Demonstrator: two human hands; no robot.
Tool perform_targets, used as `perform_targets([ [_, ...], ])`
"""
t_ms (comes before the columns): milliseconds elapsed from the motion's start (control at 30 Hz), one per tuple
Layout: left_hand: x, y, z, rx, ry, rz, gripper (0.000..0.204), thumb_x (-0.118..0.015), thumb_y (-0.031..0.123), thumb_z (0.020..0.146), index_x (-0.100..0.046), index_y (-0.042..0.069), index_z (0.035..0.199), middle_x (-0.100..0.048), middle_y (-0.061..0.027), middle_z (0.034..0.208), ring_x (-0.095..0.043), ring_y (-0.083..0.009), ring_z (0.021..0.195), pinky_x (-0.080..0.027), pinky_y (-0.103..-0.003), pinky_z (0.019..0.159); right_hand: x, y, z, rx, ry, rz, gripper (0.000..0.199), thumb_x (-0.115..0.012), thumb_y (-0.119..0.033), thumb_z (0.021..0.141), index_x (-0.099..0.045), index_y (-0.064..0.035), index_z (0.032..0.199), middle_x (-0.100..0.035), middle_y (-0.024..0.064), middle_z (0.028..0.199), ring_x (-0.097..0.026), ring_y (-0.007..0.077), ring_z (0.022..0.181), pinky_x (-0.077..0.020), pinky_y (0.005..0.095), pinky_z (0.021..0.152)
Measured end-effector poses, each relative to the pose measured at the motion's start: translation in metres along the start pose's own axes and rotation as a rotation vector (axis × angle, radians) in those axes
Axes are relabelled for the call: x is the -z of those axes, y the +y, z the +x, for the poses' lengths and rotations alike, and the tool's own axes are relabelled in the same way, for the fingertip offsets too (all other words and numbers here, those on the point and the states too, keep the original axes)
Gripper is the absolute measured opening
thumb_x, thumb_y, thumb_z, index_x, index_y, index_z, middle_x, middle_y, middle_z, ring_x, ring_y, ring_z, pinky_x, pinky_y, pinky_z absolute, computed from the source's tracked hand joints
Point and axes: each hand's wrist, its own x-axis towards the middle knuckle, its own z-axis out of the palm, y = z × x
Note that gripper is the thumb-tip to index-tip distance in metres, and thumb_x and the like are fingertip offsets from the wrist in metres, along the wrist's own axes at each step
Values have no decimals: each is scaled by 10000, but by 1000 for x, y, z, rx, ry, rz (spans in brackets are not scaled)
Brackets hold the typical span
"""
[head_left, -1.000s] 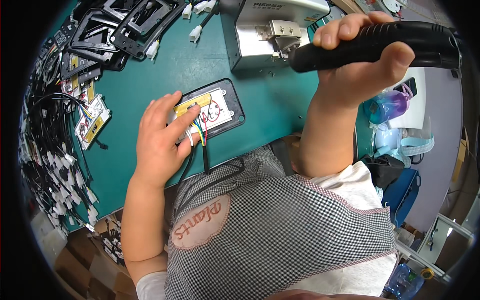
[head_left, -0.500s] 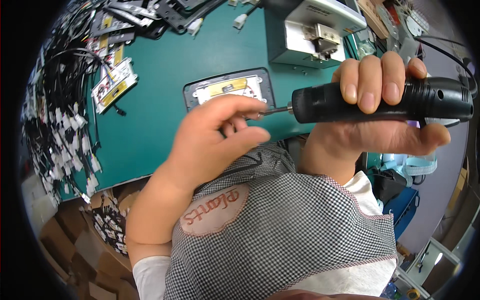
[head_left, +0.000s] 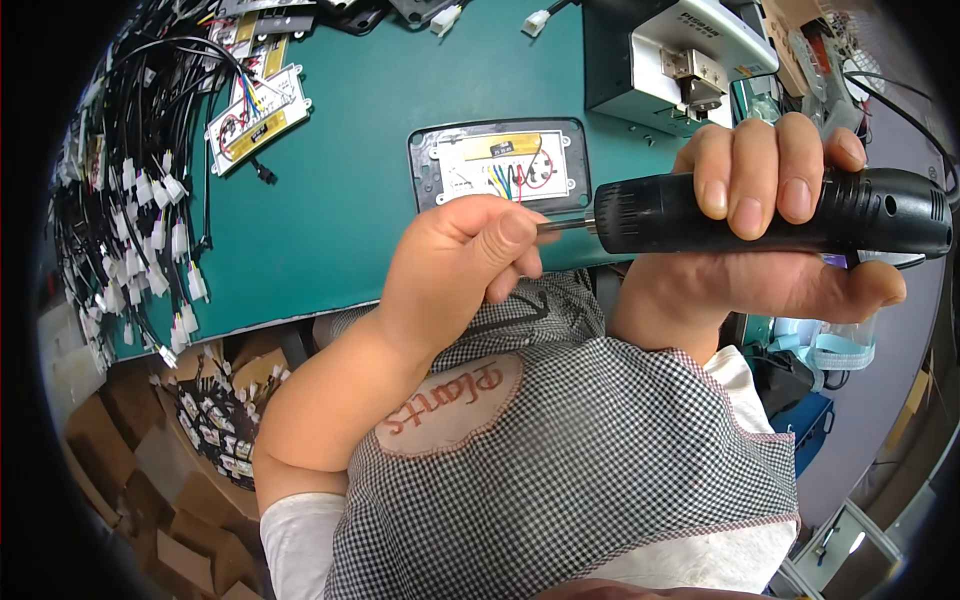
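Note:
A black electric screwdriver lies level in my right hand, whose fingers wrap over its body. The bit points left. My left hand is closed, thumb and fingers pinched at the bit's tip; whether a screw is there is hidden. Just beyond my left hand, a black plastic housing rests on the green mat. Inside it sits a white circuit board with yellow tape and coloured wires.
Bundled black cables with white connectors cover the left side. Another wired circuit board lies beside them. A box-shaped machine stands at the back right, small screws near it. Cardboard boxes are below the table edge.
My left hand has closed its fingers and thumb on the bit's tip. The view has shifted, so table items appear further right. The right hand keeps its hold on the screwdriver.

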Motion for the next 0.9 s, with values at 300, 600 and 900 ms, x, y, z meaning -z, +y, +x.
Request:
perform_targets([
  [300,22,30,-1,-335,66,729,286,-587,183,919,-666,7,1131,-640,-103,1078,-620,-135,850,-501,-247,695,-2,15,-7,-42,-51,-41,735,-661,-576,766,-525,-15,1222,-574,80,886,-584,207,698,-474,354,636],
  [600,62,25,13,-602,174,1608,390,-742,153,667,-667,120,1049,-541,-91,1319,-459,-321,1268,-377,-454,1034,4,66,-11,61,-265,-170,838,-532,-699,826,-422,-19,1304,-566,149,921,-599,257,700,-519,396,618],
  [900,64,21,16,-637,178,1576,418,-753,169,653,-662,128,1059,-552,-84,1305,-484,-332,1234,-391,-451,1025,3,94,-15,-21,-282,-282,739,-657,-544,822,-413,17,1237,-578,180,860,-605,269,673,-532,381,588],
])
